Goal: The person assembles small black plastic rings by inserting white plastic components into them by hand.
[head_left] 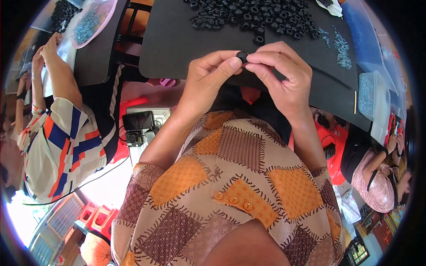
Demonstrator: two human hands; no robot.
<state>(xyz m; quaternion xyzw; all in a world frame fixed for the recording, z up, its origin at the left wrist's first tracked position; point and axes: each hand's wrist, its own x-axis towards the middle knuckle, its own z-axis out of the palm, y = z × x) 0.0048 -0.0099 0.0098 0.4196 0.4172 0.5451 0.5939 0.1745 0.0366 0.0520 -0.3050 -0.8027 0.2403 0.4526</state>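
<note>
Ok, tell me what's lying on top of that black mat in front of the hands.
On the black mat lie a heap of small black rings and scattered small grey parts. Both hands cover its near edge, pinching one black ring.

Both forearms rise from six o'clock and converge near twelve. The left hand [206, 77] and right hand [279, 73] meet fingertip to fingertip, thumbs and forefingers pinched together, remaining fingers curled, wrists bent slightly inward.
</note>
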